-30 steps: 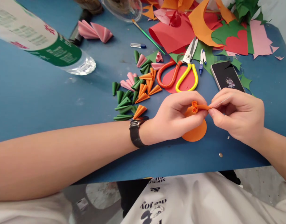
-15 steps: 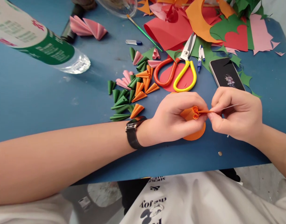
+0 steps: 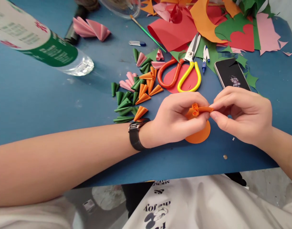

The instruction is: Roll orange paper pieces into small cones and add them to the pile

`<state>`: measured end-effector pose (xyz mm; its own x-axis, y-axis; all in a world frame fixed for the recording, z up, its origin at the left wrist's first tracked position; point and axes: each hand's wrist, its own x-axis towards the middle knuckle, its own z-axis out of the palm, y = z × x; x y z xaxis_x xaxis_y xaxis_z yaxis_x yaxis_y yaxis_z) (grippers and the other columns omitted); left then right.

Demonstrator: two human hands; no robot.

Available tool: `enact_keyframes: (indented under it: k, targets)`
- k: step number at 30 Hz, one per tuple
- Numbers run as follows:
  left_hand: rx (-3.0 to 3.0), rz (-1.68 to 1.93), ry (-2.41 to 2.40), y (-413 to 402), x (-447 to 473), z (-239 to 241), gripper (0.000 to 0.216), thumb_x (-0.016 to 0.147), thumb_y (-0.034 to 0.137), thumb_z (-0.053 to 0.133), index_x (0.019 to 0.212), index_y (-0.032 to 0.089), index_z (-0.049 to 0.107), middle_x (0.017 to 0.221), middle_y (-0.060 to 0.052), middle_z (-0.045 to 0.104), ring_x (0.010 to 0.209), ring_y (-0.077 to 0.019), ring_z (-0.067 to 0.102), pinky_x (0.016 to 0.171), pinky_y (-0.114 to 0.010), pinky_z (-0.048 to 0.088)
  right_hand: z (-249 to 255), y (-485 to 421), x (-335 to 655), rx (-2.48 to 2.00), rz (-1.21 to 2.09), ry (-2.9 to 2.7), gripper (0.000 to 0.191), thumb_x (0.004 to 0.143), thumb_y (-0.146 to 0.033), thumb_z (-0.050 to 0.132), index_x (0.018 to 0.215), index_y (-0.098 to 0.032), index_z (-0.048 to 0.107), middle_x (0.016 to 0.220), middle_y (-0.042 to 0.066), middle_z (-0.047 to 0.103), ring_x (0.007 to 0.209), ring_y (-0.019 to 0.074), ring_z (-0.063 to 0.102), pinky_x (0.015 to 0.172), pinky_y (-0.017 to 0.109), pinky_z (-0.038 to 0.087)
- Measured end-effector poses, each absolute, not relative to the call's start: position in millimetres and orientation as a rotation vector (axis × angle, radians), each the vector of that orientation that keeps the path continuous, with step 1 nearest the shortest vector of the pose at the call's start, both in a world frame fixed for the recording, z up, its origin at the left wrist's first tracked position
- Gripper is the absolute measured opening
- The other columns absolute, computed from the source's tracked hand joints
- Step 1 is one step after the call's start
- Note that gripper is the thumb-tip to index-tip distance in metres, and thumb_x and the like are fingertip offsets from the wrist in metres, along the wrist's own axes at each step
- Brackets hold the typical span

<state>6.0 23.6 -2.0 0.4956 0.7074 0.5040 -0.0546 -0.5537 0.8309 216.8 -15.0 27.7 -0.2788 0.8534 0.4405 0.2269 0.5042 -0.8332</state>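
My left hand [image 3: 181,116] is closed around a curled piece of orange paper [image 3: 195,109] with two small spiral rolls and a narrow strip sticking out to the right. The thumb and forefinger of my right hand [image 3: 241,113] meet at the tip of that strip. Under my left hand lies a flat orange paper disc [image 3: 198,136], partly covered. Scissors [image 3: 189,57] with one red and one yellow handle rest just beyond the hands. Beside my left wrist are several small paper cones [image 3: 140,113] in orange, green and pink.
A phone [image 3: 232,74] lies behind my right hand. Pens [image 3: 204,60], a thin green stick [image 3: 148,33] and coloured paper scraps [image 3: 239,28] fill the far right. A water bottle [image 3: 55,52] stands at the left, with a pink folded paper [image 3: 92,28] behind it.
My right hand's fingers have opened somewhat and shifted to the strip's tip. The thin pale line seen at those fingers before no longer shows. The orange paper has tilted slightly.
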Motion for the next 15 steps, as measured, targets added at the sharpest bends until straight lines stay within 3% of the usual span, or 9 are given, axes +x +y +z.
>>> enact_keyframes:
  k: [9,15]
  targets:
    - [1.922,1.134,0.552,22.9,7.5,-2.4,0.016,0.086,0.012,0.073,0.088,0.028,0.072,0.085,-0.001,0.080,0.073,-0.0180,0.074,0.069,-0.033,0.063,24.8,-14.8,212.7,-0.955,0.736,-1.769,0.019,0.084,-0.006,0.076,0.081,-0.024,0.074,0.079,-0.001,0.073,0.063,0.0122,0.063,0.048,0.026,0.047]
    - [1.924,1.192,0.522,22.8,7.7,-1.9,0.017,0.087,0.013,0.075,0.091,0.029,0.073,0.087,-0.002,0.081,0.074,-0.0176,0.075,0.070,-0.033,0.063,21.7,-16.1,209.8,-0.964,0.737,-1.700,0.019,0.083,-0.008,0.076,0.078,-0.025,0.070,0.073,-0.002,0.069,0.062,0.0123,0.061,0.049,0.026,0.049]
